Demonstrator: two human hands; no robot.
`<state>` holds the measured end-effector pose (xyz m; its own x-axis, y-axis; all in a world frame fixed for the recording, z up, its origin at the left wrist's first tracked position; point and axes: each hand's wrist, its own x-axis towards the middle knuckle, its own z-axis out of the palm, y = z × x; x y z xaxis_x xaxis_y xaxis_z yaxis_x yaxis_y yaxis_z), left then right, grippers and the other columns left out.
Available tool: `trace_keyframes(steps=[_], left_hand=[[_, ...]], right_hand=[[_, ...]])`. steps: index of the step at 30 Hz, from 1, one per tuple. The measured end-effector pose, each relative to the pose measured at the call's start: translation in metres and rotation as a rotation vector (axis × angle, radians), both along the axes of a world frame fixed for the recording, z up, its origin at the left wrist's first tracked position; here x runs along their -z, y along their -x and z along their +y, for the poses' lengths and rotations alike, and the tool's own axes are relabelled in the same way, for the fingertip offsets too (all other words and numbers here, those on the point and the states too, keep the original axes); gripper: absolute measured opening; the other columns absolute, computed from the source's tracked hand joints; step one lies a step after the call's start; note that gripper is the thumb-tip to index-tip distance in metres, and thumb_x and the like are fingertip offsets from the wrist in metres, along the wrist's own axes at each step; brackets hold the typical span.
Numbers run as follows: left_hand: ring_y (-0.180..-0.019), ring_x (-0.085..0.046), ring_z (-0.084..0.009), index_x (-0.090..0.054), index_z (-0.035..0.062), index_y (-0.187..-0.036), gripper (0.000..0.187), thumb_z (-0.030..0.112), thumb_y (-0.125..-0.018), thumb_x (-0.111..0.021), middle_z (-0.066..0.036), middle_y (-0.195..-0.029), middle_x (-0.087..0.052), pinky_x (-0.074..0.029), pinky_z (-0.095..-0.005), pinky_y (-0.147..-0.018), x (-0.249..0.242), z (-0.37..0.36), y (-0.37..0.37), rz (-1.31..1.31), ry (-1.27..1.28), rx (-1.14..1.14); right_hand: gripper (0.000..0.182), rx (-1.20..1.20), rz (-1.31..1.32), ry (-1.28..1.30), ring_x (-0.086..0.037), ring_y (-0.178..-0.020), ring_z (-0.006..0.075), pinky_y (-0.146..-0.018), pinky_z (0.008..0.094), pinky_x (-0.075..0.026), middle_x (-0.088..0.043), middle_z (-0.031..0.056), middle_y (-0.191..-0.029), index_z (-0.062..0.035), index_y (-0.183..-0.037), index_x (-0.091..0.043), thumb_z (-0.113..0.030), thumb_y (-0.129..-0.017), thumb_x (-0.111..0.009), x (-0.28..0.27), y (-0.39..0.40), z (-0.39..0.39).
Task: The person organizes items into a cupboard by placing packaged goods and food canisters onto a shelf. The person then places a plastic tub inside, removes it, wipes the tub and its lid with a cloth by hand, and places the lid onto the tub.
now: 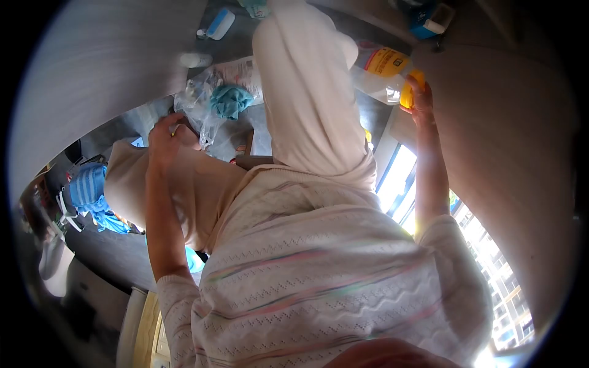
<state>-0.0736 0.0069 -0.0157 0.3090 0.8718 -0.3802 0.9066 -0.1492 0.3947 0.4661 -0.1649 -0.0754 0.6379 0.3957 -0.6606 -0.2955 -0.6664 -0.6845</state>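
Note:
My right hand is closed round the yellow cap of a large clear plastic bottle, which lies tilted on its side and has a yellow and red label. My left hand hangs by my bent leg and bare foot, its fingers curled. A small white and yellow thing shows at those fingers, too small to name. Near the left hand lie a crumpled clear plastic bag and a bunched teal cloth.
A blue and white container and a white bottle lie on the dark floor ahead. A blue box sits at upper right. At left is a blue striped cloth. A brown wall or panel rises close on my right.

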Motion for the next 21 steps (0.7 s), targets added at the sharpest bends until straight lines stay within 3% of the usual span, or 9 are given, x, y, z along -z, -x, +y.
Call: trace_keyframes(steps=[6, 21], left_hand=[[-0.09, -0.057, -0.0308, -0.061, 0.0059, -0.1, 0.03, 0.014, -0.072, -0.058, -0.015, -0.094, -0.06, -0.045, -0.0358, -0.078, 0.006, -0.003, 0.006, -0.056, 0.0, 0.034], [-0.083, -0.06, -0.0268, -0.061, 0.0046, -0.098, 0.029, 0.013, -0.071, -0.061, -0.015, -0.09, -0.061, -0.046, -0.0328, -0.073, 0.01, 0.004, -0.005, -0.117, 0.11, -0.002]], right_hand=[[0.077, 0.149, 0.339, -0.419, -0.045, -0.108, 0.0245, -0.086, 0.0509, -0.041, -0.045, 0.0075, -0.114, -0.0137, -0.124, -0.038, -0.041, -0.062, -0.075, 0.004, -0.036, 0.0], [0.065, 0.002, 0.361, -0.767, -0.046, -0.11, 0.0209, -0.087, 0.0462, -0.043, -0.047, 0.0059, -0.117, -0.0134, -0.124, -0.039, -0.04, -0.072, -0.067, -0.079, -0.001, 0.022]])
